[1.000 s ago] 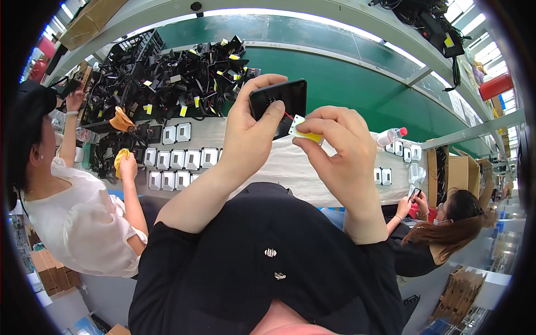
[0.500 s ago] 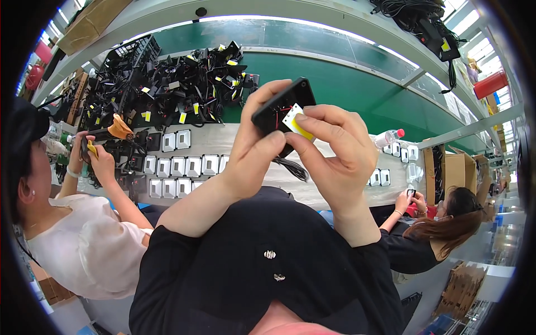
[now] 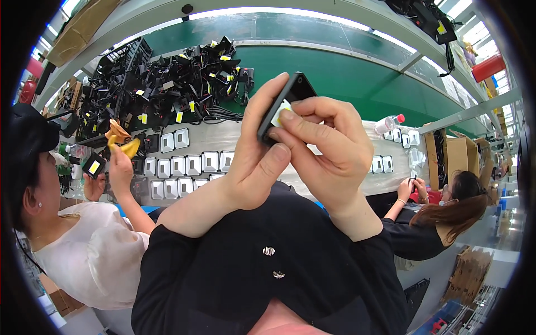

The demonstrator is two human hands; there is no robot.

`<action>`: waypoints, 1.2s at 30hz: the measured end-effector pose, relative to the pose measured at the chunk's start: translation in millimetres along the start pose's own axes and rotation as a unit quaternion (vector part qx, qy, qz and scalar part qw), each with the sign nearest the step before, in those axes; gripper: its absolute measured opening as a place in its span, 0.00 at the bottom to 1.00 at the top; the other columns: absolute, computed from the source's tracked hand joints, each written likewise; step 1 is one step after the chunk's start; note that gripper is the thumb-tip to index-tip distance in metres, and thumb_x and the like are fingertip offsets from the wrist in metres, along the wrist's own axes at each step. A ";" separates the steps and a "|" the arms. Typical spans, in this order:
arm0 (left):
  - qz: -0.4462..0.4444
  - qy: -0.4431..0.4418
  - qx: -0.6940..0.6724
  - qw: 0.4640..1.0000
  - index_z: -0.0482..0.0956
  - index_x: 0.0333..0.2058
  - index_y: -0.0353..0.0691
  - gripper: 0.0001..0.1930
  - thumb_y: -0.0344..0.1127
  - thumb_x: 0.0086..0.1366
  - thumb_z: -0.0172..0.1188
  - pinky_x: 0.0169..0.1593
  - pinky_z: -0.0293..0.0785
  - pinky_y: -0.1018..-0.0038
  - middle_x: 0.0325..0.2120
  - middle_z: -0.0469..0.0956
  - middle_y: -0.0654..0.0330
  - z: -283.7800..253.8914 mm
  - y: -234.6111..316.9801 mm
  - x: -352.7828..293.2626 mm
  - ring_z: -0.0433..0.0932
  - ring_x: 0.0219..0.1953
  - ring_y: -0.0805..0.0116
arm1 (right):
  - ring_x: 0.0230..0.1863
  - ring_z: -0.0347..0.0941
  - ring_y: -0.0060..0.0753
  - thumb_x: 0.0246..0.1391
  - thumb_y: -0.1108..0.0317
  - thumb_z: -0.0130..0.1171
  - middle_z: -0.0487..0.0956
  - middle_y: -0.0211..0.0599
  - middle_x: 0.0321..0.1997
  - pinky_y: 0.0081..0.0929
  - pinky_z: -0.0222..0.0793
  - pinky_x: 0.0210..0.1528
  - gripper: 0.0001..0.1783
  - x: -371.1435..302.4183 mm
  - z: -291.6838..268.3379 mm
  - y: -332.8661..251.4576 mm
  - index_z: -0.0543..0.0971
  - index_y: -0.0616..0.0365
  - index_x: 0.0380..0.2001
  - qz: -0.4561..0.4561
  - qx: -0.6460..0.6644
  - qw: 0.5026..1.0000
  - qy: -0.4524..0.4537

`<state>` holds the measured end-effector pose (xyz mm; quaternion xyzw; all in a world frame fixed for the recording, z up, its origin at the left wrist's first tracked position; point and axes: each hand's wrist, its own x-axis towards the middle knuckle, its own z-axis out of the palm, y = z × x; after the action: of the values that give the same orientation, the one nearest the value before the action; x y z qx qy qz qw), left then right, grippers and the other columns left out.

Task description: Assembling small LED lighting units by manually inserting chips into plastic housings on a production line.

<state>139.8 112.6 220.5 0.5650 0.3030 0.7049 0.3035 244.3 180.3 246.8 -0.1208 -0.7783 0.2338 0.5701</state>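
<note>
My left hand [image 3: 252, 159] grips a shallow black lamp housing [image 3: 301, 87], tilted up above the bench in front of my chest. Within it sits a small white and yellow LED plate [image 3: 276, 115], mostly covered by fingers. The thumb and forefinger of my right hand [image 3: 335, 151] press on this plate inside the housing; its other fingers are curled. Whether the plate lies flat on the housing floor is hidden. Below my hands, rows of white reflector frames with black rims [image 3: 193, 165] lie on the bench.
A heap of wired black housings [image 3: 184, 84] fills the back left, beside a black crate [image 3: 139, 51]. At left a co-worker [image 3: 84, 245] holds a lamp and a yellow cloth [image 3: 132, 148]. Another person [image 3: 430, 223] works at right, near a bottle [image 3: 386, 125] and cardboard boxes [image 3: 460, 162].
My right hand has brought the LED plate into the housing, which has tipped steeper. The red wires and black cable are out of sight. The left co-worker's hands have moved apart, showing a lamp.
</note>
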 end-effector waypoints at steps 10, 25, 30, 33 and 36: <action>-0.074 -0.012 -0.087 0.993 0.37 0.63 0.31 0.33 0.37 0.67 0.43 0.60 0.53 0.70 0.60 0.50 0.50 5.5 18.3 0.8 0.56 0.59 0.63 | 0.26 0.67 0.28 0.29 0.76 0.68 0.76 0.31 0.31 0.24 0.61 0.28 0.17 0.1 -9.7 2.1 0.80 0.57 0.30 -0.037 -0.028 0.998 -0.032; -0.071 -0.014 0.040 0.997 0.41 0.61 0.24 0.34 0.38 0.65 0.45 0.62 0.48 0.70 0.61 0.49 0.45 9.0 23.6 -0.5 0.53 0.62 0.60 | 0.29 0.71 0.23 0.35 0.83 0.67 0.74 0.41 0.37 0.15 0.67 0.29 0.16 2.4 -32.5 1.4 0.80 0.64 0.33 0.007 0.061 0.994 -0.093; -0.087 -0.010 0.059 0.994 0.42 0.61 0.23 0.34 0.38 0.64 0.46 0.62 0.49 0.68 0.61 0.49 0.44 11.2 23.3 -0.1 0.54 0.61 0.57 | 0.24 0.66 0.22 0.28 0.78 0.70 0.76 0.31 0.31 0.17 0.61 0.23 0.15 2.4 -21.0 3.0 0.82 0.57 0.27 0.008 0.045 0.999 -0.006; -0.100 0.004 0.073 0.992 0.41 0.61 0.24 0.34 0.38 0.64 0.45 0.62 0.48 0.69 0.61 0.48 0.44 11.1 27.4 -2.4 0.53 0.62 0.58 | 0.23 0.66 0.22 0.28 0.78 0.69 0.76 0.31 0.31 0.18 0.60 0.24 0.14 4.6 -22.8 2.1 0.82 0.57 0.26 0.004 0.053 0.998 -0.018; -0.070 0.005 0.016 0.997 0.40 0.61 0.24 0.34 0.37 0.65 0.44 0.62 0.48 0.70 0.61 0.48 0.45 11.7 17.8 -0.3 0.52 0.62 0.60 | 0.24 0.67 0.25 0.28 0.78 0.69 0.75 0.31 0.31 0.20 0.61 0.25 0.14 5.0 -24.2 3.5 0.82 0.58 0.27 0.006 0.039 0.998 -0.043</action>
<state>149.8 102.0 236.1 0.5438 0.3547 0.6797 0.3414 265.3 191.1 255.1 -0.0933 -0.7915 0.2721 0.5393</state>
